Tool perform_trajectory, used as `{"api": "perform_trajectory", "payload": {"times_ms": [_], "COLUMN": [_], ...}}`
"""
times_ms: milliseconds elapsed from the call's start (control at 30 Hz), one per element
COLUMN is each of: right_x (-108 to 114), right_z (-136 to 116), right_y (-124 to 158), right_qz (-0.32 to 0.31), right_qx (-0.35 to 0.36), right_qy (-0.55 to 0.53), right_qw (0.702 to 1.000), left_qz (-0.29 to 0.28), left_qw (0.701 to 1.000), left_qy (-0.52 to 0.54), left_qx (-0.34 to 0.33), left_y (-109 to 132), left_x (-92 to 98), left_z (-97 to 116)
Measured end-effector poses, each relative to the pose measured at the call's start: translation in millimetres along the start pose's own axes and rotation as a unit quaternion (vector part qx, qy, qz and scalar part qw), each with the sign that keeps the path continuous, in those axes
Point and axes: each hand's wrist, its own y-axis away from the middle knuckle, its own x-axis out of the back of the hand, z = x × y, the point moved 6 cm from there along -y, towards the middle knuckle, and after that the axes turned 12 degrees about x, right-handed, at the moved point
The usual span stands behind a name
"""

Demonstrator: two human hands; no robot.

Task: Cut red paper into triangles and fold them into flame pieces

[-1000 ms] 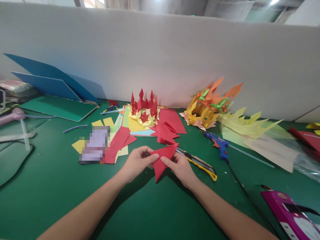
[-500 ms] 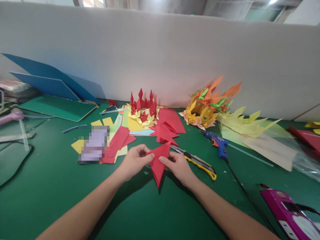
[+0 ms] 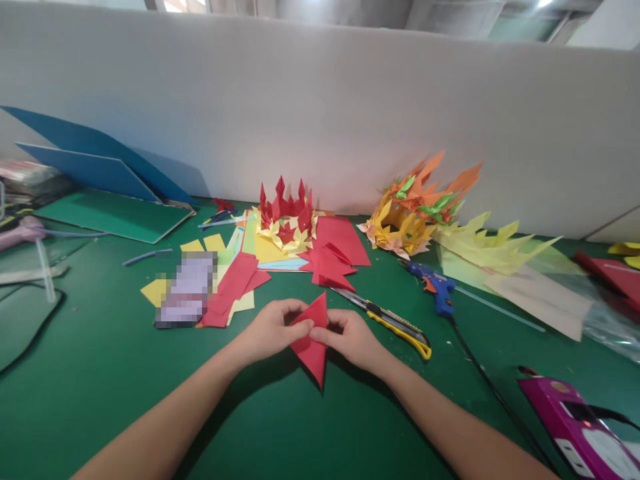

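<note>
A folded piece of red paper [image 3: 313, 360] is held up above the green table, pointed at its top and bottom. My left hand [image 3: 280, 329] grips its left side, thumb across the front and fingers behind. From the right, my right hand [image 3: 350, 335] pinches it too, its thumb meeting the left thumb near the middle. Just beyond lie more folded red paper pieces [image 3: 333, 267] and a yellow box cutter [image 3: 395, 323] with its blade out. A red paper crown [image 3: 285, 210] with a pale yellow flower trim stands farther back.
Left of my hands are red paper strips [image 3: 230, 293] and a blurred-out purple object [image 3: 187, 290]. To the right lie a blue glue gun [image 3: 440, 290] with its cord and a magenta power strip [image 3: 575, 420]. An orange-yellow paper crown [image 3: 403, 223] sits near the white partition [image 3: 320, 113].
The red paper has been folded narrower, its right edge now nearly straight. Both thumbs have come together over its middle, and the piece sits slightly lower.
</note>
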Motion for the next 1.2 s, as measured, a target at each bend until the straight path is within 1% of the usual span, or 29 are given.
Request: {"api": "perform_trajectory", "payload": {"times_ms": [67, 200, 333, 433, 667, 833, 1067, 1200], "right_x": [-1.9, -3.2, -6.3, -7.4, -6.1, -8.3, -8.2, -7.8], "right_z": [-1.4, -1.3, -2.6, -4.0, -5.4, -6.2, -3.8, -5.2], "right_y": [-0.1, 0.4, 1.1, 1.0, 0.0, 0.0, 1.2, 0.6], "right_qz": [-0.018, -0.024, -0.052, -0.066, -0.065, -0.094, -0.103, -0.109], "right_qx": [0.007, -0.003, 0.001, 0.006, 0.001, 0.008, 0.014, 0.026], "right_qy": [0.034, 0.073, 0.11, 0.14, 0.154, 0.156, 0.149, 0.155], "right_qw": [0.999, 0.997, 0.993, 0.988, 0.986, 0.983, 0.983, 0.982], "left_qz": [-0.004, -0.006, 0.008, 0.008, 0.047, 0.083, 0.056, 0.061], "left_qw": [1.0, 1.0, 0.999, 0.999, 0.989, 0.982, 0.978, 0.976], "left_qy": [-0.005, 0.028, 0.033, 0.042, 0.143, 0.168, 0.203, 0.211], "left_qx": [0.003, 0.004, 0.003, 0.012, 0.006, -0.011, -0.002, -0.002], "left_y": [-0.7, -1.9, -2.4, -3.5, -6.3, -4.8, -5.0, -4.8], "left_x": [-2.7, -7.5, -8.1, -8.2, -4.4, 0.9, -1.5, -2.5], "left_z": [-2.0, -2.6, -1.1, -3.1, -4.5, -2.8, -2.9, -2.2]}}
